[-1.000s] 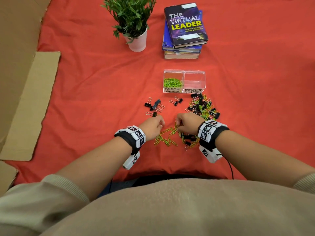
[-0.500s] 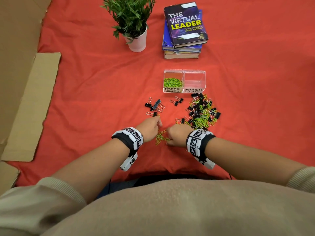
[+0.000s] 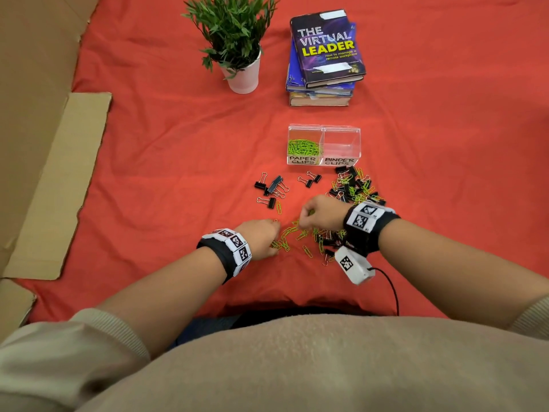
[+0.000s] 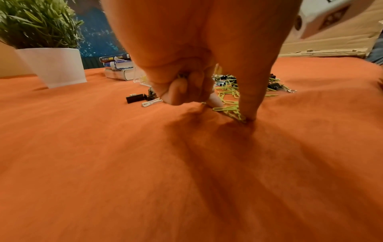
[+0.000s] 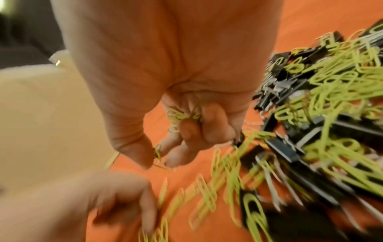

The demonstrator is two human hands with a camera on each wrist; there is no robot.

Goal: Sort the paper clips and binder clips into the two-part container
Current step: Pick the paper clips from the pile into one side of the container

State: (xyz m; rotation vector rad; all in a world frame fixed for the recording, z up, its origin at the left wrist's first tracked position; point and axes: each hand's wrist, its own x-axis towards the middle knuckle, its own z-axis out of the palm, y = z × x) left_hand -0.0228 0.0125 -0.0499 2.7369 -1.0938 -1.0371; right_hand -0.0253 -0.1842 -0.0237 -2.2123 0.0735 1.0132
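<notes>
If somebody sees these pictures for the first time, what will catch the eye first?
Probably the mixed pile of green paper clips and black binder clips on the red cloth. Both hands work there: the right hand holds green paper clips, the left hand pinches more. Behind, the clear two-part container has only its PAPER CLIPS side filled.

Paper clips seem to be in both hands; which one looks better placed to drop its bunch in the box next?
Probably the right hand: it is lifted, holds green paper clips, and is nearer the container. The left hand presses clips on the cloth.
</notes>
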